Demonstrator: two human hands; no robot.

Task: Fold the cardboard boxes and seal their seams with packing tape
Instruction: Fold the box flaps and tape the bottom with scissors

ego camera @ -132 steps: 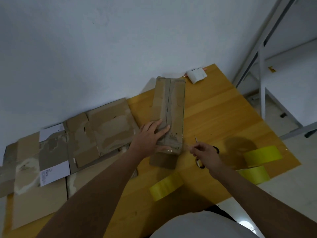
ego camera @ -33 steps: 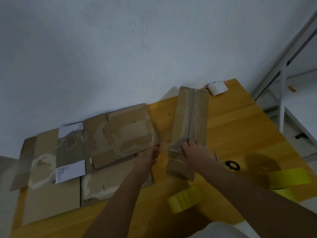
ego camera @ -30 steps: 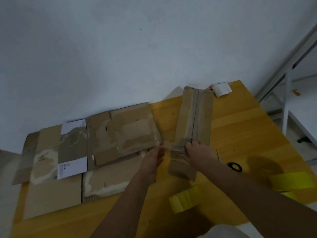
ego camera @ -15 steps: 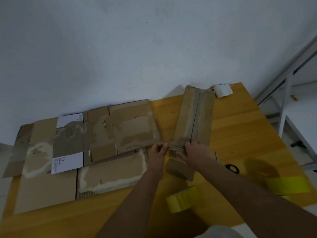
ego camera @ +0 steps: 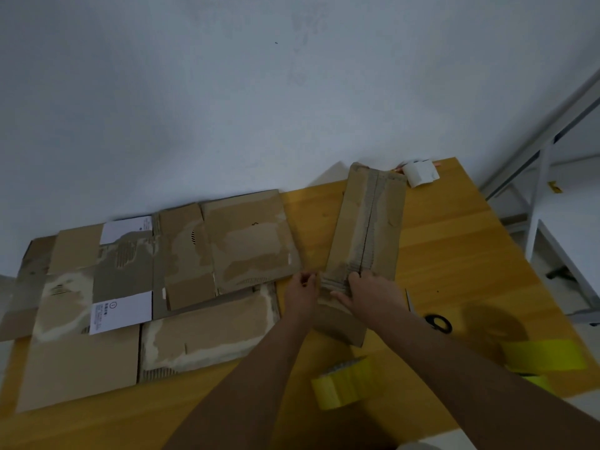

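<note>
Box: the long narrow brown cardboard box (ego camera: 365,228) lies flat on the yellow wooden tabletop (ego camera: 454,241); its far end almost reaches the wall, its near end sits under both hands
Long axis: runs away from the person, leaning slightly right at the far end; a dark centre seam follows that axis between the two top flaps
Tape on box: a clear glossy band seems to cross the box's near end; dim light makes its edges hard to trace
Right hand: the right hand (ego camera: 373,295) rests on the box's near end, just right of the seam; its fingers (ego camera: 354,280) lie close together and point up the seam, pressing down
Left hand: the left hand (ego camera: 300,292) sits at the box's left edge; its fingers curl inward as if pinching a tape end; what they hold I cannot tell
Key relation: the untaped seam stretches away from both hands, so any smoothing stroke would likely run outward along it; the right hand is nearer the seam
Tape roll: a yellow packing tape roll (ego camera: 342,383) lies nearer the person than the box; another yellow roll (ego camera: 543,355) lies far right of the box
Scissors: black-handled scissors (ego camera: 438,323) lie right of the box's near end
Flat stock: flattened brown cardboard sheets (ego camera: 156,287) lie left of the box
White item: a small white object (ego camera: 420,173) sits beside the box's far right corner
</note>
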